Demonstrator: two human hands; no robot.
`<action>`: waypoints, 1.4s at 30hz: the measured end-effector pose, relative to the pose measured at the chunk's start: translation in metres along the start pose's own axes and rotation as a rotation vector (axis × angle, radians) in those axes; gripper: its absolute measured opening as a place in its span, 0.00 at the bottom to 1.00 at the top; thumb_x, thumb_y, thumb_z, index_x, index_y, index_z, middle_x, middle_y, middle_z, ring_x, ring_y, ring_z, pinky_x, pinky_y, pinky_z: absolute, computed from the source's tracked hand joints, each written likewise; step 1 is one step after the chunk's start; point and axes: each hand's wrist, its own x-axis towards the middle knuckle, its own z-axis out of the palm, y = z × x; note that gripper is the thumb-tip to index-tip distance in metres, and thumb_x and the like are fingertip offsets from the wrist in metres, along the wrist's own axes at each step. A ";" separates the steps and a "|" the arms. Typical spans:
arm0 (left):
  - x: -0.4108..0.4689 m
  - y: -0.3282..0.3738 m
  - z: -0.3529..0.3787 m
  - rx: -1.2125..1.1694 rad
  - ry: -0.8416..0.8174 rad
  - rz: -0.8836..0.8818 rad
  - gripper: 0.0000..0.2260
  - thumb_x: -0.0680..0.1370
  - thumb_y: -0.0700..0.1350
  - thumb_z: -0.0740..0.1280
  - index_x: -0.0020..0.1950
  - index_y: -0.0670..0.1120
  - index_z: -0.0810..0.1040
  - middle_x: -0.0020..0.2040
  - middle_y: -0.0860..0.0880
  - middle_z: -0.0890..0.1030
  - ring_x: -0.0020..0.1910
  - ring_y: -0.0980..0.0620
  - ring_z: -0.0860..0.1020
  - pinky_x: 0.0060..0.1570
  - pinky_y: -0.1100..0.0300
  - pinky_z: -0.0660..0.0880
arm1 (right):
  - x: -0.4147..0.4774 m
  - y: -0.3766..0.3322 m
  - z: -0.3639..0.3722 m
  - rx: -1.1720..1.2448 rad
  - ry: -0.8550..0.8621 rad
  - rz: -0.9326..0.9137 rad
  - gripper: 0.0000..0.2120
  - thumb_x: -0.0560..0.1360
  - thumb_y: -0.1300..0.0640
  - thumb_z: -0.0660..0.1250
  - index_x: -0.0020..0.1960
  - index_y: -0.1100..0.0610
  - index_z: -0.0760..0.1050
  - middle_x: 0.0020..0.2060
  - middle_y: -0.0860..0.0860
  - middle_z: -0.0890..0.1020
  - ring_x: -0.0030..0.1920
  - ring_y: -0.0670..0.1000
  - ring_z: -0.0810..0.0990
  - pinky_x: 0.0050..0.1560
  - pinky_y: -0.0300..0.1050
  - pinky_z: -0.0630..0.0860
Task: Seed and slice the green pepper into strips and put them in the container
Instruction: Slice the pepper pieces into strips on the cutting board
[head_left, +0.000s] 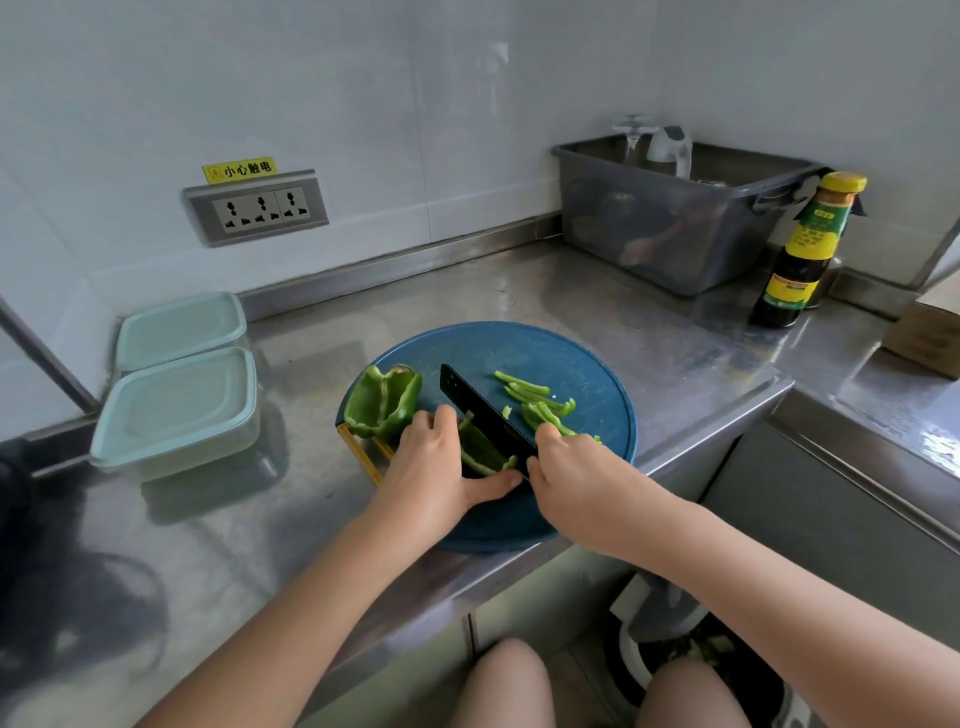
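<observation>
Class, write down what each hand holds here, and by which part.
The right hand grips the knife by its handle. The left hand steadies the pepper piece under the blade, fingers curled on its left side, thumb at its near end.

A grey plastic tub (670, 228) stands in the back right corner of the steel counter (597, 291), against the wall. In it are an upturned stemmed glass (631, 135) and a white object (670, 148), possibly a kettle. A dark sauce bottle (802, 260) with a yellow cap stands just beside the tub's right end. A cardboard box (930, 332) sits at the counter's right edge. On the wall, a three-way socket panel (257, 207) carries a yellow warning label (239, 170) above it.
</observation>
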 end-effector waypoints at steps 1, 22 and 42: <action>0.000 0.000 0.001 -0.010 0.009 0.006 0.28 0.65 0.63 0.71 0.49 0.42 0.68 0.45 0.47 0.70 0.43 0.52 0.70 0.32 0.64 0.60 | 0.006 0.003 0.000 -0.033 -0.017 -0.034 0.04 0.80 0.60 0.52 0.49 0.58 0.65 0.32 0.50 0.63 0.31 0.47 0.64 0.28 0.39 0.60; -0.006 -0.005 0.005 -0.085 0.042 -0.001 0.41 0.58 0.68 0.70 0.60 0.41 0.71 0.54 0.47 0.73 0.54 0.50 0.73 0.48 0.65 0.65 | -0.008 0.005 -0.009 0.487 0.087 0.267 0.13 0.81 0.54 0.53 0.45 0.63 0.65 0.34 0.55 0.72 0.31 0.53 0.68 0.32 0.47 0.66; -0.008 0.001 0.004 0.075 0.014 0.008 0.44 0.59 0.76 0.54 0.49 0.36 0.76 0.43 0.42 0.77 0.43 0.44 0.77 0.41 0.61 0.67 | -0.022 -0.007 0.005 0.341 0.175 0.132 0.12 0.82 0.52 0.52 0.43 0.58 0.61 0.32 0.56 0.72 0.33 0.57 0.70 0.35 0.54 0.67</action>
